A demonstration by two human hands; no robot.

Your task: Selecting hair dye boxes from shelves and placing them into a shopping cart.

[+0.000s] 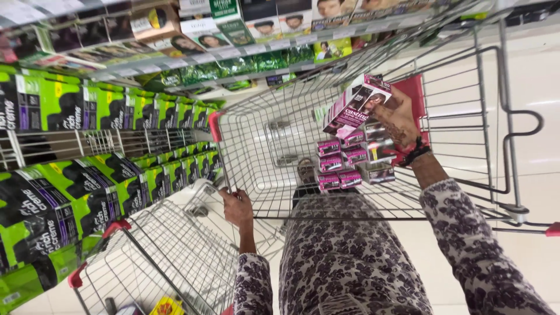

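My right hand (pixel 401 119) is raised over a wire shopping cart (pixel 256 125) and grips a pink and white hair-dye box (pixel 356 104), tilted above a stack of several similar pink boxes (pixel 344 163) at the cart's near end. My left hand (pixel 237 207) is closed around the rim of the cart at its near left corner. Both arms wear purple floral sleeves. A black bracelet circles my right wrist.
Store shelves (pixel 87 146) on the left hold rows of green and black boxes, with more product boxes on the upper shelf (pixel 233 29). A second wire cart (pixel 157 262) with red handle ends stands at lower left. White tiled floor (pixel 525 157) lies to the right.
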